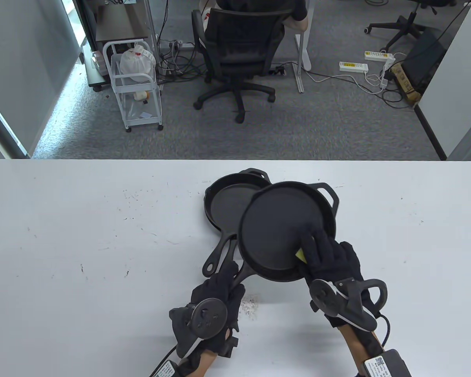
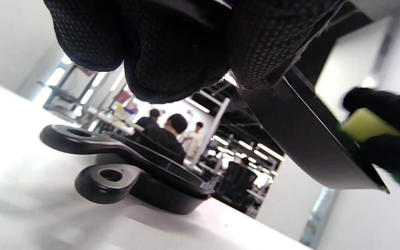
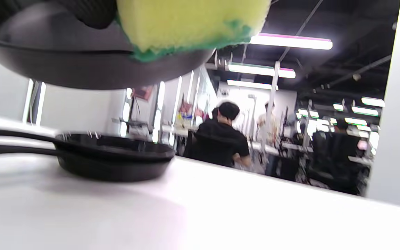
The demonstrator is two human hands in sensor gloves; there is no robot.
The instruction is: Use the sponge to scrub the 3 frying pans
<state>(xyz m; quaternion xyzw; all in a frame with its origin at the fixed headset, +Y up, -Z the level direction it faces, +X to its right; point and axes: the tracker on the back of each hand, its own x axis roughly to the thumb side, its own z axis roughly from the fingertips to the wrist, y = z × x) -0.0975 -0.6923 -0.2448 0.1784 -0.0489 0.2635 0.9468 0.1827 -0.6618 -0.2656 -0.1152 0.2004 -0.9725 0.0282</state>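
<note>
A black cast-iron frying pan is held above the table, tilted, its handle gripped by my left hand. My right hand presses a yellow-green sponge against the pan's near right rim, fingers lying over it. The same sponge fills the top of the right wrist view against the pan's edge. Two more black pans lie stacked on the white table behind and left of the lifted one, handles pointing toward me. They also show as a low stack in the left wrist view.
Crumbs and dark specks lie on the table near my left hand. Beyond the far table edge stand an office chair with a seated person and a white trolley. Cables and power strips lie on the carpet.
</note>
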